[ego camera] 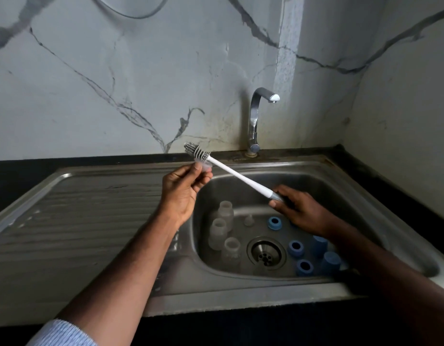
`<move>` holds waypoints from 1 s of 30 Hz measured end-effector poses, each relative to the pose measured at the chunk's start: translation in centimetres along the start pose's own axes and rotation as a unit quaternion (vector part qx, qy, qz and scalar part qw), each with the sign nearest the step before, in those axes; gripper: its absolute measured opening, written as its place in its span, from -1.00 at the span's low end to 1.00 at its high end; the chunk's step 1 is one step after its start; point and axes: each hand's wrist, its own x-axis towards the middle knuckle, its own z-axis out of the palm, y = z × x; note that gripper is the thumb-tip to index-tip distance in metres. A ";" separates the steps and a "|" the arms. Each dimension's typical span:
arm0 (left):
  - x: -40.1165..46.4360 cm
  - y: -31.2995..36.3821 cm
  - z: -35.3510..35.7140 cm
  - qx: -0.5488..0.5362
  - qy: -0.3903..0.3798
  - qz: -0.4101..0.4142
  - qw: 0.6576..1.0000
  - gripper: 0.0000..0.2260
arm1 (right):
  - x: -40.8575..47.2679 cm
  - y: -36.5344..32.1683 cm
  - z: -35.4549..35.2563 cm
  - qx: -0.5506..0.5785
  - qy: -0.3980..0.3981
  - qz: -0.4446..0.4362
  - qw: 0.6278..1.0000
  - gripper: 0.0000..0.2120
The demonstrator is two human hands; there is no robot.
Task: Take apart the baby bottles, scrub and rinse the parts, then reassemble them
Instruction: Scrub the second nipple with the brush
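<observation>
My left hand [183, 188] pinches a small clear nipple [205, 167] above the sink's left rim. My right hand [299, 208] grips the grey handle of a white bottle brush [237, 174], whose bristle head [196, 152] lies against the nipple. Down in the steel sink bowl [315, 176] stand three clear bottle bodies [218, 231] at the left, another clear nipple [248, 219] in the middle, three blue collar rings [296, 247] and two blue caps [330, 262] at the right.
A chrome tap [255, 118] stands behind the bowl, with no water running. The ribbed steel draining board [78, 216] stretches to the left. The drain [265, 253] sits mid-bowl. A marble-patterned wall rises behind and a dark counter edges the sink.
</observation>
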 end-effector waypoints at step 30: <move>0.3 -0.4 -0.8 0.031 0.005 0.016 0.999 -0.86 | 0.2 0.0 0.2 -0.048 0.030 0.026 0.998 -0.72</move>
